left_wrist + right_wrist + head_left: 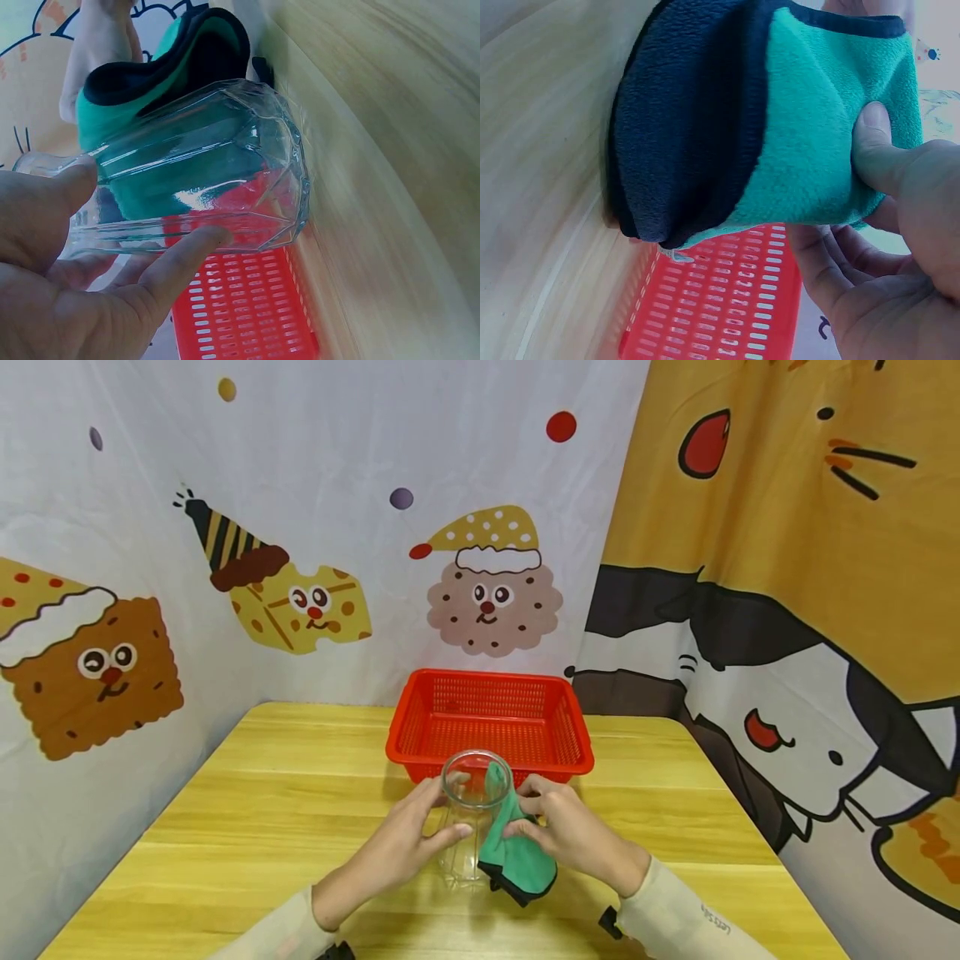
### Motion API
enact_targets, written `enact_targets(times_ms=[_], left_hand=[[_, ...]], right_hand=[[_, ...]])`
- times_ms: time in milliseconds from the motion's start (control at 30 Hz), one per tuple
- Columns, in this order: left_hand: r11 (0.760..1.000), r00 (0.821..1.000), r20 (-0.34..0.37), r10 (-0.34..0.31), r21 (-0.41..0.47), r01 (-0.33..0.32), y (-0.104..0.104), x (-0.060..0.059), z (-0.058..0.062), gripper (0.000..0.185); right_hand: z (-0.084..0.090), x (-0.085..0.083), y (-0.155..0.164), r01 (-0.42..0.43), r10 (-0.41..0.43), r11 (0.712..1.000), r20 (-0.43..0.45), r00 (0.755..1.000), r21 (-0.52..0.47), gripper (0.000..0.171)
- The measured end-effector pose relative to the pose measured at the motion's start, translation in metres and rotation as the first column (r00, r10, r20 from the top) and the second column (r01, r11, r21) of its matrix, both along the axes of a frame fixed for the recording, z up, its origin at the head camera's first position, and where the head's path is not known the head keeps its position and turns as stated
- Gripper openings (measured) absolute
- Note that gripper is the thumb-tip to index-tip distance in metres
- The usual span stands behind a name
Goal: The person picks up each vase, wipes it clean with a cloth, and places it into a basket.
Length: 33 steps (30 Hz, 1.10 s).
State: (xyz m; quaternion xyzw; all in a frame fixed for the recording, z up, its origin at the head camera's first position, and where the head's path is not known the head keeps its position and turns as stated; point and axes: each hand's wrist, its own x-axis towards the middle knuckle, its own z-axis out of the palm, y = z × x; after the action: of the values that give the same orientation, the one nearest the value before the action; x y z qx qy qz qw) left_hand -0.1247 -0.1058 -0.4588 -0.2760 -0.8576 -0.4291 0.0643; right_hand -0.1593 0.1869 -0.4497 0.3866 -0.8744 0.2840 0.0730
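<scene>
Wiping looks underway, judging from the head view: left hand (pixel 397 843) wraps thumb and fingers round a clear faceted glass (pixel 471 814) standing on the wooden table (pixel 247 802), just in front of an empty red basket (pixel 491 722). Right hand (pixel 573 835) pinches a green microfiber cloth (pixel 517 847), one end of the cloth poked up over the glass rim, the rest draped down the outside. Judgement: cloth is on the glass, cleaning partly done at best; nothing sits in the basket yet.

Left wrist view: fingers (pixel 180 262) and thumb curled on the glass (pixel 202 172); cloth (pixel 161 112) shows through the glass wall with a dark edge, something the head view barely shows. Glass base facets are clear here.

Right wrist view: thumb (pixel 881 150) presses the cloth (pixel 780 120) against curled fingers, a firm pinch. Cloth is two-sided, dark navy and teal. Glass is only a sliver at the right edge; basket (pixel 727 300) is below.
</scene>
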Motion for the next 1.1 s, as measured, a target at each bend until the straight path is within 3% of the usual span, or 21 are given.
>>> enact_targets(times_ms=[133, 333, 467, 1100], left_hand=[[1.0, 1.0, 0.005, -0.002, 0.009, 0.002, 0.0, 0.0, -0.001, 0.062], [1.0, 1.0, 0.004, -0.004, 0.014, 0.004, 0.0, 0.0, -0.001, 0.062], [1.0, 1.0, 0.005, -0.003, 0.013, 0.003, 0.0, 0.001, -0.002, 0.062], [1.0, 1.0, -0.015, -0.003, 0.014, 0.003, 0.001, 0.001, -0.001, 0.063]], right_hand=[[-0.002, -0.001, 0.0, -0.018, 0.017, 1.0, 0.008, 1.0, 0.02, 0.034], [-0.004, -0.001, 0.001, -0.039, 0.039, 0.998, 0.003, 0.999, 0.051, 0.013], [-0.006, -0.001, 0.003, -0.046, 0.045, 0.996, 0.008, 0.999, 0.075, 0.019], [-0.014, -0.004, 0.006, -0.046, 0.021, 0.985, 0.15, 0.988, 0.166, 0.018]])
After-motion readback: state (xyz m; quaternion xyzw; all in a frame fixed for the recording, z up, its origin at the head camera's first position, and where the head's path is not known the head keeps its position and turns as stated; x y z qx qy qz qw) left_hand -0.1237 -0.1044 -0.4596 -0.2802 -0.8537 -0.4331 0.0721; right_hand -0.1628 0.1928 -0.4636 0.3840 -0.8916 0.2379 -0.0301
